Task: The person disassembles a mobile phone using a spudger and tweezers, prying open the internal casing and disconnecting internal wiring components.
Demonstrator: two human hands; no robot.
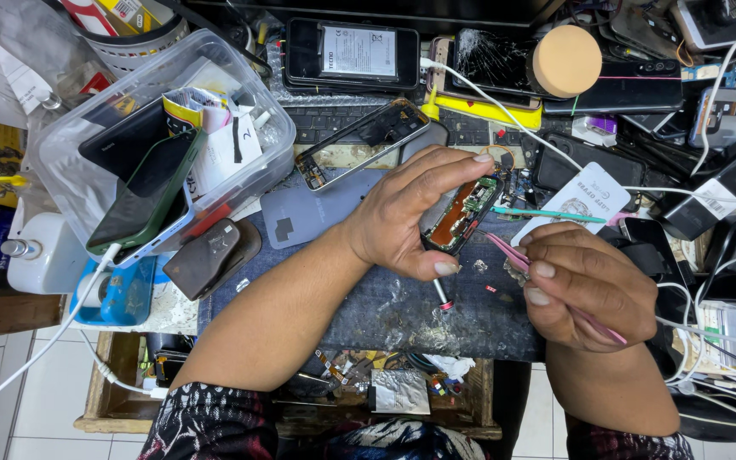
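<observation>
From the head camera, the left hand (402, 217) grips an opened phone body (462, 215) tilted above the dark work mat (402, 307), fingers wrapped around its edges to expose the circuitry, while the right hand (589, 285) pinches pink tweezers (513, 255) beside it.

Left hand (402, 213) grips opened phone (463, 213); right hand (589, 285) pinches pink tweezers (504, 252)

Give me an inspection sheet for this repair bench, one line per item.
Surface: dark mat, dusty, speckled with debris.
Job's things: opened phone showing its circuit board; pink tweezers pointing at it.
Clutter: clear plastic tub of phones, bare phone frame, cracked phone, round sponge.
Grips: left hand holds the opened phone; right hand holds the tweezers.
Cables: white cable across the keyboard.
Surroundings: tiled floor.
</observation>
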